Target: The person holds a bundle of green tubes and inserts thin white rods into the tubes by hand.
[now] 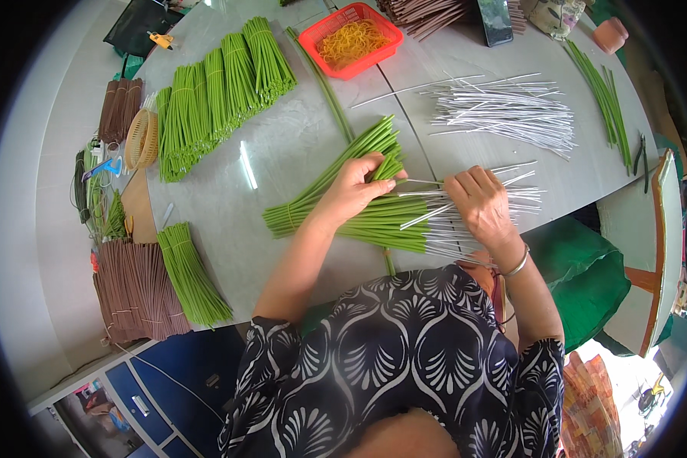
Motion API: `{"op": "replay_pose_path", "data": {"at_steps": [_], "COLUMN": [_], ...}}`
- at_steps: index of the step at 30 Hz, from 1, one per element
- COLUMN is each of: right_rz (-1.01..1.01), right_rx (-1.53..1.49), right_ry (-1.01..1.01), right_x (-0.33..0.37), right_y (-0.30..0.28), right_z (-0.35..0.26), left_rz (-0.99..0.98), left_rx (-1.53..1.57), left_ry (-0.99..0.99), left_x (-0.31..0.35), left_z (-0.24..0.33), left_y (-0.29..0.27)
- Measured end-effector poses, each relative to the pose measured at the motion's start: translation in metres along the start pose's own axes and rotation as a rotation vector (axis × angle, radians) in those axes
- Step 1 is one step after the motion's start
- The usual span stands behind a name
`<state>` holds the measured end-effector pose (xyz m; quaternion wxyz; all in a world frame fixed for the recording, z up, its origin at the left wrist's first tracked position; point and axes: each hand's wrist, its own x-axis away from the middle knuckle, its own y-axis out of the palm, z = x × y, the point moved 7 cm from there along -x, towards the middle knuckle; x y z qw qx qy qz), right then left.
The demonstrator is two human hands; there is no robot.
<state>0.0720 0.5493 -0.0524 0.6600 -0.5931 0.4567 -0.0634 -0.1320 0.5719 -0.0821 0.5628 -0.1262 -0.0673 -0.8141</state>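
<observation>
A bundle of green plastic stems (pixel 301 210) lies across the table in front of me, bound near its left end. White wires (pixel 446 238) stick out of the right ends of many of its stems. My left hand (pixel 356 187) is closed around several stems at the upper side of the bundle, their ends showing past the thumb. To the right, my right hand (pixel 478 200) pinches a thin wire (pixel 421 181) that runs across to the stem ends at my left fingertips. Whether its tip sits inside a stem I cannot tell. A loose pile of white wires (pixel 504 114) lies beyond my right hand.
A red basket (pixel 393 47) holds yellow rubber bands. Bound green bundles (pixel 225 84) line the far left, and another (pixel 193 271) lies nearer beside brown stems (pixel 139 290). At right are loose green stems (pixel 607 107) and pliers (pixel 643 162). A phone (pixel 495 21) stands at the back.
</observation>
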Motion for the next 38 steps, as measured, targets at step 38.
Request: {"op": "replay_pose_path", "data": {"at_steps": [38], "right_rz": [-0.167], "right_rx": [0.145], "right_ry": [-0.004], "right_x": [-0.017], "right_y": [-0.004], "right_z": [0.008], "left_rz": [-0.052], "left_rx": [0.085], "left_ry": [0.009], "left_x": [-0.001], "left_z": [0.002], "left_y": [-0.018]}}
